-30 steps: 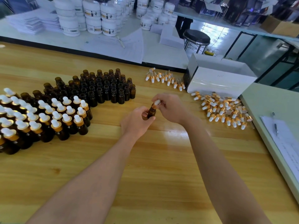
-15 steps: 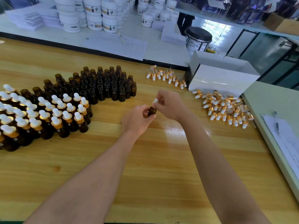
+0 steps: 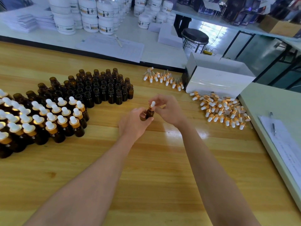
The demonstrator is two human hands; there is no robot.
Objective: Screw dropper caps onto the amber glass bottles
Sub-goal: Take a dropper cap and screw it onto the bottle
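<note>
Reaching out over the wooden table (image 3: pixel 146 173), both bare forearms meet near its middle, where the work sits straight under the eyes. The left hand (image 3: pixel 134 123) wraps its fingers round the body of one amber bottle (image 3: pixel 149 114) and holds it upright just above the wood, probably so that the neck faces up and the glass cannot spin. The right hand (image 3: pixel 170 110) pinches the dropper cap (image 3: pixel 152 105) that sits on that bottle's neck, its white bulb showing between the fingertips. This looks like the twisting step; how far the thread has run I cannot tell.

To the left, near the left hand, the capped bottles (image 3: pixel 48 119) stand packed in rows, a likely place for this one once it is tight. Just beyond them the uncapped bottles (image 3: pixel 101 88) stand in a dense block, mouths open and upward, ready to be lifted one at a time.

On the right side a heap of loose caps (image 3: pixel 223 110) lies near the right hand, which suits picking with that hand. Behind the heap stands a white box (image 3: pixel 218 79), and a short row of caps (image 3: pixel 162 78) lies beside its left end. Farther back, a pale bench carries stacked white jars (image 3: pixel 91 15) and sheets of paper (image 3: pixel 112 46).
</note>
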